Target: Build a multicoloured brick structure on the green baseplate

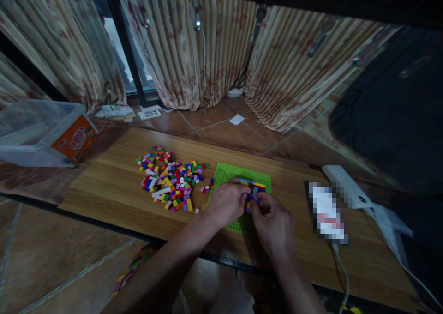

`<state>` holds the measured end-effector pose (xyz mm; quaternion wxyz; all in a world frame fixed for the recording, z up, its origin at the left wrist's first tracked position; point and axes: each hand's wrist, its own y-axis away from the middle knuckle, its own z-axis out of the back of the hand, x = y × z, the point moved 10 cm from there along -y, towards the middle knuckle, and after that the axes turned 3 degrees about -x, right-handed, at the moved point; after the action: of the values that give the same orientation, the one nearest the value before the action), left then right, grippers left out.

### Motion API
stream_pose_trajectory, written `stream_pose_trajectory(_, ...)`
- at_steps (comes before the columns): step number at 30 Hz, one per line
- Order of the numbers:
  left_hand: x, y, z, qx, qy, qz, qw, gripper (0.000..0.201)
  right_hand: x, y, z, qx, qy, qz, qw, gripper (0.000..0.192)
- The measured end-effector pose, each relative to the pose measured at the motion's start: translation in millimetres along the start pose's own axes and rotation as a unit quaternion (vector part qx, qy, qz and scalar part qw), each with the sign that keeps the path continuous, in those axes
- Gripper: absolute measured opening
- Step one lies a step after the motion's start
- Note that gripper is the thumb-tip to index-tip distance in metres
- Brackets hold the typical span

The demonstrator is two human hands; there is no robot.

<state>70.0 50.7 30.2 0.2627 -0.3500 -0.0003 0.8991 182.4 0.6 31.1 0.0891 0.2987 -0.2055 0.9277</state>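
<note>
A green baseplate [231, 173] lies on the low wooden table [114, 189]. On it stands a small multicoloured brick build [254, 186]. My left hand [226, 203] rests on the plate, its fingers touching the build's left side. My right hand [273, 224] pinches a small blue-grey brick [255, 194] against the build from the front. A pile of several loose coloured bricks [169, 178] lies to the left of the plate.
A clear plastic box with an orange label [44, 131] sits at the table's far left. A blurred-out phone [327, 212] with a cable and a white device [346, 184] lie on the right. Curtains [214, 51] and a tiled floor lie behind.
</note>
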Motion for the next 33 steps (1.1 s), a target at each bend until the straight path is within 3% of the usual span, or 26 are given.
stream_pose_trajectory(4,5,0,2.7,0.006,0.002,0.012,1.0,0.03,4,2,-4,0.011,-0.019,0.007,1.0,0.021)
stream_pose_trajectory(14,42,2,26.0,-0.026,-0.016,0.146,0.989,0.029,12,3,-15,0.025,-0.041,0.016,0.999,0.022)
stream_pose_trajectory(20,39,1,14.8,0.014,0.017,0.151,0.988,0.027,27,2,-21,0.02,-0.018,0.056,0.998,0.023)
stream_pose_trajectory(33,36,3,16.5,0.021,0.021,0.14,0.99,0.033,35,3,-29,0.026,-0.008,0.092,0.995,0.03)
